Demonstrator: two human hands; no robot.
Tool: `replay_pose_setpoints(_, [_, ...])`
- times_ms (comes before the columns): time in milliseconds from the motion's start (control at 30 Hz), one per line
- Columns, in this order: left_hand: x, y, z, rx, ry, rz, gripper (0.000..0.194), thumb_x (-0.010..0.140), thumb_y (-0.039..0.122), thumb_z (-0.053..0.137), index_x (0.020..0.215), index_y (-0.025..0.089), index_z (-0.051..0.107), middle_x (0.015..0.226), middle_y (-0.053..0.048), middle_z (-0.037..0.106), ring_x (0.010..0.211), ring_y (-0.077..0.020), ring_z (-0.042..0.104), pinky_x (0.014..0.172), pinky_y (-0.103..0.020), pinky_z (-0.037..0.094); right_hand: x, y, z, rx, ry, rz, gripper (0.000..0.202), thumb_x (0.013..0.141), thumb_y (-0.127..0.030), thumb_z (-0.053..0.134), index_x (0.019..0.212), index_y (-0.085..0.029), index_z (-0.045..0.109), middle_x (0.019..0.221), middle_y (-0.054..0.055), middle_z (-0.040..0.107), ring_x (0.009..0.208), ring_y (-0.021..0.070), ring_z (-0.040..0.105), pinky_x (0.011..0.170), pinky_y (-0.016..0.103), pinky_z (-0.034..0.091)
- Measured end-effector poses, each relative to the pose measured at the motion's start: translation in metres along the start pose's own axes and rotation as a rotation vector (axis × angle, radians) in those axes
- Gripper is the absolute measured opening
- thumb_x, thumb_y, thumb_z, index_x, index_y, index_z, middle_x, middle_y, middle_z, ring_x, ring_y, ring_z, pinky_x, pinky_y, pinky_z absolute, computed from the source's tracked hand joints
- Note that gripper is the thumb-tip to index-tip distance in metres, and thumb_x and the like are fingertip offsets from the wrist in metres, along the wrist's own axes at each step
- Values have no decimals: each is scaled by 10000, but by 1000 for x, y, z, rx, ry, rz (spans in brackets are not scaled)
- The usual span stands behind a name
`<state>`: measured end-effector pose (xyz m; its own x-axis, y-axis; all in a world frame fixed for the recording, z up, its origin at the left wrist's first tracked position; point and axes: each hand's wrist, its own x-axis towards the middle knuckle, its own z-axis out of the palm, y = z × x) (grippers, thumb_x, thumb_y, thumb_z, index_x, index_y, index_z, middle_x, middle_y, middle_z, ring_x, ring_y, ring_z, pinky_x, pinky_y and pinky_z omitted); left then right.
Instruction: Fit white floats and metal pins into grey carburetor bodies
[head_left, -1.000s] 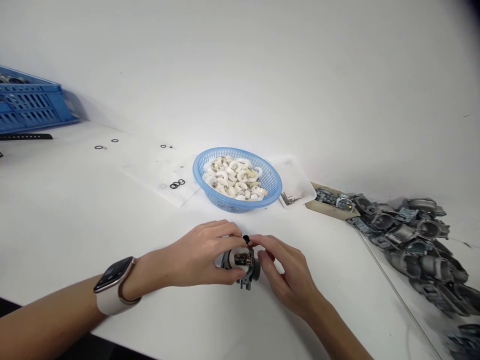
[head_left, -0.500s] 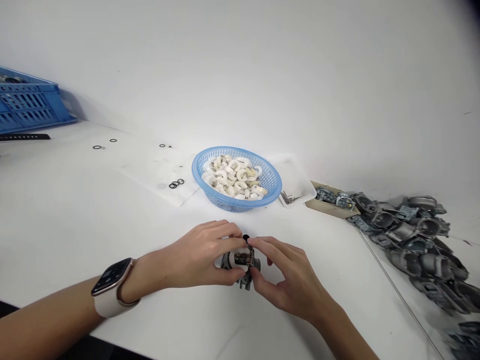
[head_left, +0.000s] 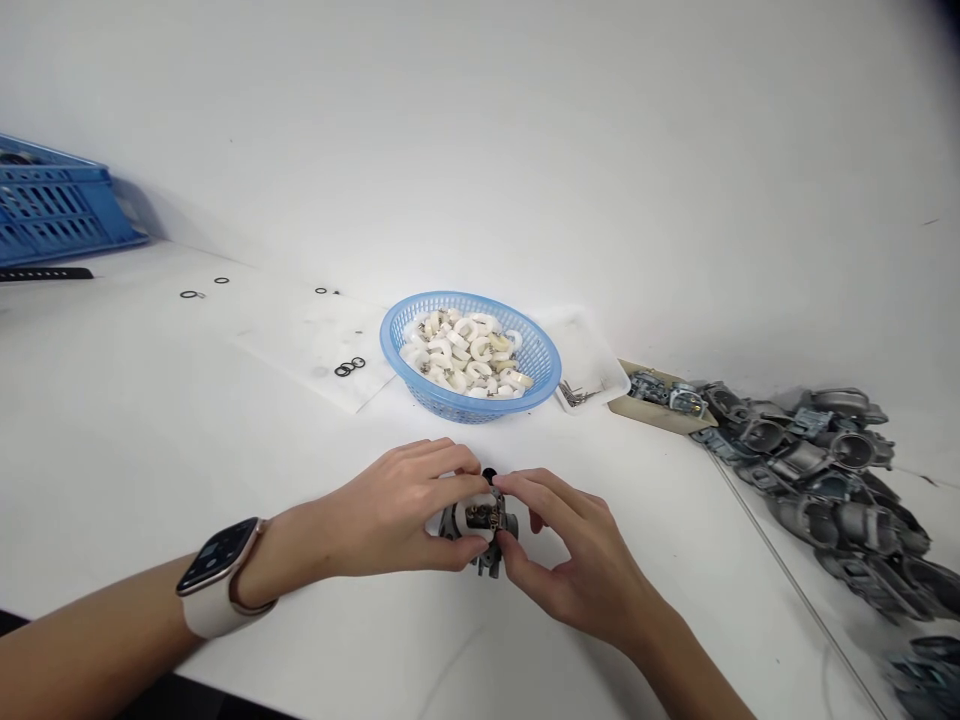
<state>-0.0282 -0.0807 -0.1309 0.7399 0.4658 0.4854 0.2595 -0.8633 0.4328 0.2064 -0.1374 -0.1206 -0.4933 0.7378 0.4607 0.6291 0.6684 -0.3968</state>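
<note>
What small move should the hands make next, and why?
Probably a gentle nudge by the right hand while the left hand steadies: the left thumb and forefinger span the white piece on the metal part, and the right fingertips sit at its right side.

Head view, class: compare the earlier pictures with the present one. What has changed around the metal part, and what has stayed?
Since the first picture, the right hand has shifted its thumb left and nearer the person, apparently onto the metal part. Nothing was visibly let go. The left hand stays around the white piece; the blue basket and white tray stay put.
</note>
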Motion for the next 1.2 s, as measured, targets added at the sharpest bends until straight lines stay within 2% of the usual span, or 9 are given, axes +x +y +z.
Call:
replay_pose_setpoints(167, [0,1,-1,0,-6,3,276,933,272,659,1198,191,654,1006,-52,662,849,-187,618,749,-322,503,0,0,0,81,-14,47,565,896,-105,624,1384,-348,473,1098,31,686,700,141,616,625,269,543])
replay_pose_setpoints(467, [1,1,-2,6,15,11,269,926,261,663,1187,198,654,999,-43,662,836,-180,609,744,-311,497,-3,1,0,180,-38,141,547,908,-114,635,1360,-390,499,1074,10,674,617,125,526,620,284,540])
replay_pose_setpoints(1000, [1,1,1,1,37,-13,262,894,258,714,1140,176,681,974,-41,657,827,-184,592,739,-323,481,-1,-1,-2,231,-58,223,462,917,-127,647,1292,-382,558,1078,-8,689,610,113,516,542,240,499])
replay_pose_setpoints(1200, [0,1,0,1,15,-16,246,934,291,706,1151,178,680,980,-37,652,837,-184,589,743,-326,479,-2,2,-1,245,-31,204,451,911,-120,643,1291,-352,571,1069,-3,694,618,109,533,588,249,524])
